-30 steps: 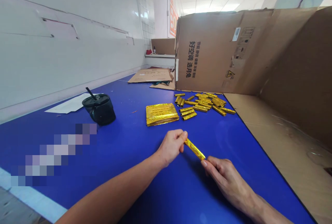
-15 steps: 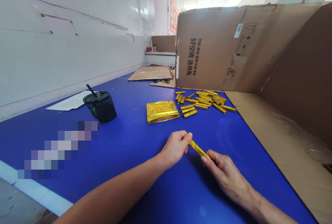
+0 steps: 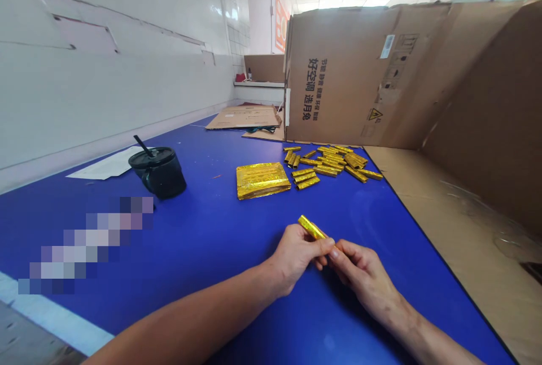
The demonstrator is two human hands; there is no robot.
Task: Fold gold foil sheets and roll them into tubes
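Observation:
Between my hands, above the blue table (image 3: pixel 203 246), is a narrow gold foil tube (image 3: pixel 312 227). My left hand (image 3: pixel 298 255) is closed on it, thumb pressed along its near part, while the far end sticks out beyond the fingers. My right hand (image 3: pixel 364 272) pinches the near end, its thumb tip against the left thumb; that end is hidden by the fingers. Past my hands lies a flat stack of gold foil sheets (image 3: pixel 263 180). To its right are several loose gold tubes (image 3: pixel 305 179), some side by side, others heaped.
A black lidded mug (image 3: pixel 163 173) with a straw stands at the left, near a white paper (image 3: pixel 104 164). Flattened cardboard (image 3: pixel 243 117) lies at the back. A large cardboard box (image 3: pixel 339 77) walls off the far right, with a cardboard sheet (image 3: pixel 444 212) along the right edge.
My left hand has slid along the tube toward my right hand, so the thumbs now meet. The tube's far end now shows beyond the left fingers. The view has shifted slightly.

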